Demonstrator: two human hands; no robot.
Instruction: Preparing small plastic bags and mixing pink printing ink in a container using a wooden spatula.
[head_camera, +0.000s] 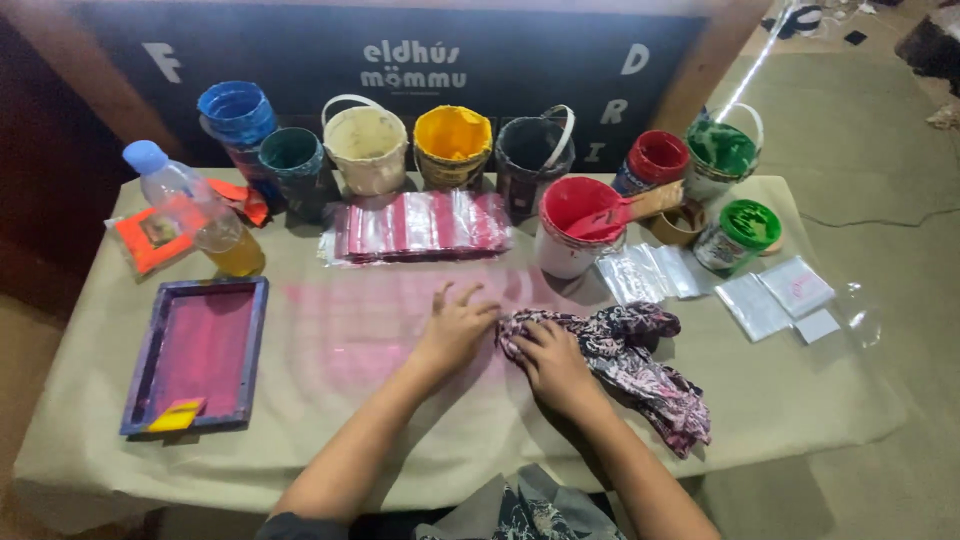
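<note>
My left hand (457, 327) lies flat with fingers spread on the pink-stained table covering (330, 400). Just to its right, my right hand (553, 362) presses down on a crumpled patterned cloth (640, 365), black, white and pink, fingers curled over its left end. The cloth trails off to the right toward the table's front. Right behind my hands stands an open tub of red paint (575, 225) with a paint-smeared wooden scraper (640, 208) resting across it.
A framed printing screen (200, 352) stained pink lies at left, a yellow card on its corner. Several paint buckets line the back: blue, teal, cream, yellow (452, 145), black, red, green. A plastic bottle (195, 205), a stack of printed plastic bags (420, 226) and loose clear bags (760, 295) lie around.
</note>
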